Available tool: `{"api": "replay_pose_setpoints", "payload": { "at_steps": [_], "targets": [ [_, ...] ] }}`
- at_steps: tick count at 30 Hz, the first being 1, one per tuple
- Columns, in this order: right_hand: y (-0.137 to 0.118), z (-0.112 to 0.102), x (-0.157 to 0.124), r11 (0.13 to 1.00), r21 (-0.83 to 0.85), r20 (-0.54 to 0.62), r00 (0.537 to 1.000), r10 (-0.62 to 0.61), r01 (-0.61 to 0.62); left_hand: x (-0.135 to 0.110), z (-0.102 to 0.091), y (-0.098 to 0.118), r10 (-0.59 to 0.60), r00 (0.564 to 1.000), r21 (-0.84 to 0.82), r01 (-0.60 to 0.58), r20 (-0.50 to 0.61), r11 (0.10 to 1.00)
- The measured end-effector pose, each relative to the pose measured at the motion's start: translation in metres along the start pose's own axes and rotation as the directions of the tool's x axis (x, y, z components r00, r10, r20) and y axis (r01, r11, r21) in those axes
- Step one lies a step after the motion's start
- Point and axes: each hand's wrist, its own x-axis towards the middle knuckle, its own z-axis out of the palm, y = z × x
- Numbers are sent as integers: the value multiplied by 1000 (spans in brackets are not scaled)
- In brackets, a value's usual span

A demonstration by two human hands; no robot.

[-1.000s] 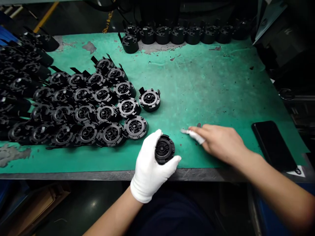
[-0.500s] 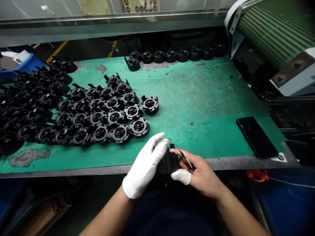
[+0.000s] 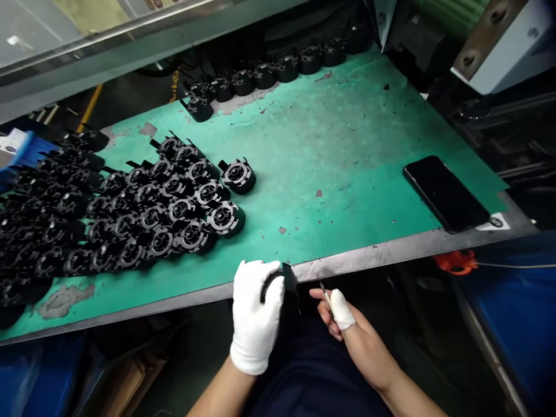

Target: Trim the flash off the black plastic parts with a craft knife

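Observation:
My left hand [image 3: 256, 318], in a white glove, is closed around a round black plastic housing [image 3: 289, 286] at the table's front edge. Its fingers cover much of the housing. To the right, apart from the housing, my right hand [image 3: 347, 324] is bare except for a white cover on the thumb. Thumb and fingers pinch a slim, pointed metal tool that looks like tweezers [image 3: 325, 294], tip pointing up and away from me. Many similar black housings [image 3: 163, 242] stand in close rows on the left of the green table mat [image 3: 304, 220]; a single housing [image 3: 238, 175] stands at their right.
Another row of black housings [image 3: 264, 75] lines the back edge. A black phone [image 3: 446, 194] lies at the right. A machine with a green ribbed belt [image 3: 456, 14] stands at the back right. Below the right edge hangs an orange-red object [image 3: 456, 262]; a blue bin [image 3: 21, 156] is far left.
My right hand has drawn away from the housing to the right, with the tweezers. My left hand has closed round the housing. The view has tilted and shifted.

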Motion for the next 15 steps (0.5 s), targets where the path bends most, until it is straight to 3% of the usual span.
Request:
{"api": "replay_pose_setpoints", "payload": {
  "at_steps": [3, 7, 15],
  "targets": [
    [5, -1, 10, 999, -7, 123, 992, 38, -37, -3, 5, -5, 21, 999, -7, -22, -41, 1000],
    [-4, 7, 26, 996, -69, 226, 973, -33, 50, -6, 6, -6, 16, 999, 9, -16, -40, 1000],
    [-11, 5, 38, 983, -170, 245, 969, -30, 73, -5, 4, -6, -6, 1000, 15, 7, -13, 1000]
  ]
}}
